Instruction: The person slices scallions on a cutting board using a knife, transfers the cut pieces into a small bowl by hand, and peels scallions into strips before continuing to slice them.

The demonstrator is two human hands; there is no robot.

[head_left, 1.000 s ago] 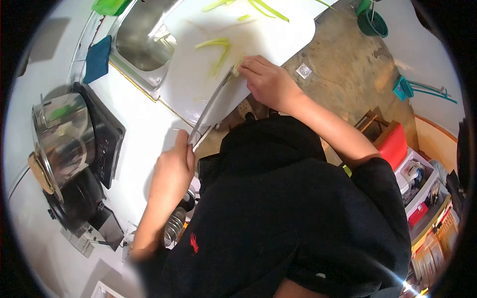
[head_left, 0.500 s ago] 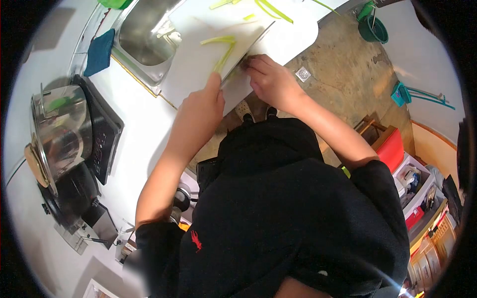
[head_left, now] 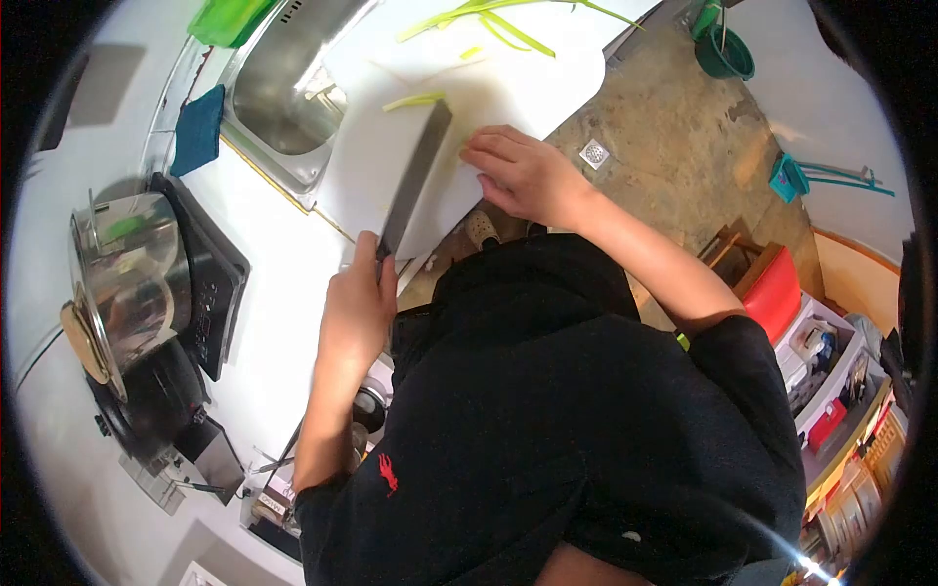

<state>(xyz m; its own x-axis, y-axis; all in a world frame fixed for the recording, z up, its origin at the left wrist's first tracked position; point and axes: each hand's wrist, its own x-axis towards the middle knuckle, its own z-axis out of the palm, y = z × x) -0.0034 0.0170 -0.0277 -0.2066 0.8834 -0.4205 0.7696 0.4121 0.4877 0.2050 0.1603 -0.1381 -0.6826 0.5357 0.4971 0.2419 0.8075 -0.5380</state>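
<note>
My left hand (head_left: 357,313) is closed round the handle of a kitchen knife (head_left: 418,174), whose broad blade slants up over the white cutting board (head_left: 357,186). Near the blade's tip lies a pale green stalk piece (head_left: 412,101), partly covered by the knife. To the right of the blade, my right hand (head_left: 528,176) rests at the board with its thumb apart from the bent fingers. Nothing shows between them. Several long green stalks (head_left: 508,29) and a short cut bit (head_left: 471,52) lie at the far end of the board.
A steel sink (head_left: 293,88) adjoins the board, with a blue cloth (head_left: 199,130) at its left edge. A glass-lidded pot (head_left: 137,264) and a black cooktop (head_left: 210,293) stand on the left. The floor has a drain (head_left: 593,153) and a green bucket (head_left: 725,54).
The knife has swung left from near the board's right edge to across its middle, and my left hand has drawn back towards my body. My right hand has shifted slightly down and left.
</note>
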